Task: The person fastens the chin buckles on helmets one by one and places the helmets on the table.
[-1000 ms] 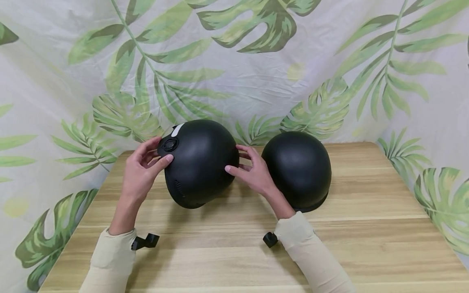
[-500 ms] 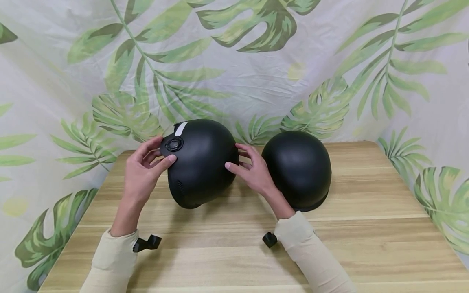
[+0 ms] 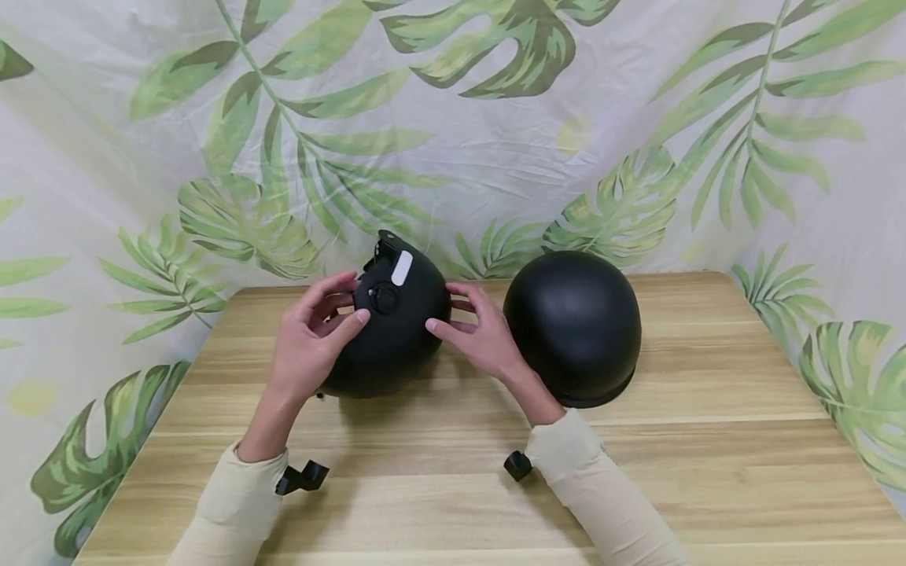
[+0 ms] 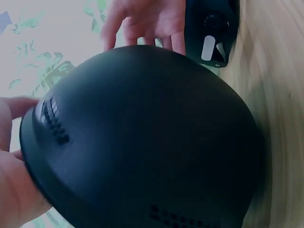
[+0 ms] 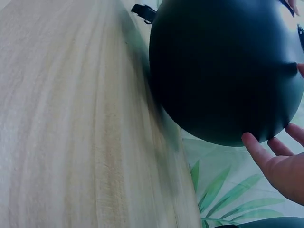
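Observation:
Both hands hold a black helmet (image 3: 406, 338) tilted on its side, crown toward the right and rim toward the left. My left hand (image 3: 317, 342) grips the rim, thumb beside a round black vent fitting (image 3: 385, 298) and a white sticker (image 3: 402, 268). In the left wrist view, vent slots (image 4: 54, 121) show near the rim. My right hand (image 3: 477, 326) steadies the crown side with thumb and fingertips spread on the smooth shell, seen also in the right wrist view with the helmet (image 5: 223, 71). The inside of the helmet is hidden.
A second black helmet (image 3: 573, 322) stands dome up on the wooden table (image 3: 425, 503), just right of my right hand. Small black mounts (image 3: 303, 477) stick out from both sleeves. A leaf-printed cloth (image 3: 481, 181) hangs behind the table's back edge.
The held helmet has turned so its vent fitting and sticker swing right and toward the viewer. My left hand has moved right with the rim; my right hand stays almost in place.

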A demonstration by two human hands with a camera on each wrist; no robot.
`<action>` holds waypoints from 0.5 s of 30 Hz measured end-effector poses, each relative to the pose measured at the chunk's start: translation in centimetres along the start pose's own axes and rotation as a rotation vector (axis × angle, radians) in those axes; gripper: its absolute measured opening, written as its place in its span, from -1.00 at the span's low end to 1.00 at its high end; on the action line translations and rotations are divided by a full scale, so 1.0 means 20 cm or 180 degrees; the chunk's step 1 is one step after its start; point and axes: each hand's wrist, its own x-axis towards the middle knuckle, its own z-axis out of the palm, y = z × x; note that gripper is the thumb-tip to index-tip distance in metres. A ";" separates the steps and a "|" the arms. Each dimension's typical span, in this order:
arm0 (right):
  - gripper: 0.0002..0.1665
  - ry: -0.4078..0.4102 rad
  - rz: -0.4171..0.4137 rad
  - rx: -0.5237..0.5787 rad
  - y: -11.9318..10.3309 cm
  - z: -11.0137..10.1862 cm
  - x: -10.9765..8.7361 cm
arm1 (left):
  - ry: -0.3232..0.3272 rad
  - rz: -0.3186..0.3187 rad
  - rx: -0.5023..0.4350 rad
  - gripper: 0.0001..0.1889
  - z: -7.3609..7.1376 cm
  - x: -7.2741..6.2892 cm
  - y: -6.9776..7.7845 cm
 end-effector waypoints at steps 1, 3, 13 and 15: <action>-0.23 -0.0002 0.0007 -0.0003 0.00 0.00 0.00 | -0.0032 0.0026 0.0017 -0.47 0.00 0.00 0.00; -0.24 0.0012 0.0004 -0.0061 0.00 0.01 0.00 | -0.0077 0.0090 -0.0031 -0.46 0.00 0.00 -0.01; -0.27 0.0112 -0.0274 -0.0511 -0.07 0.02 -0.03 | -0.0076 0.0269 0.0397 -0.45 -0.01 0.00 -0.04; -0.27 0.0133 -0.0318 -0.0586 -0.08 0.03 -0.03 | -0.0069 0.0293 0.0513 -0.46 0.00 0.01 -0.04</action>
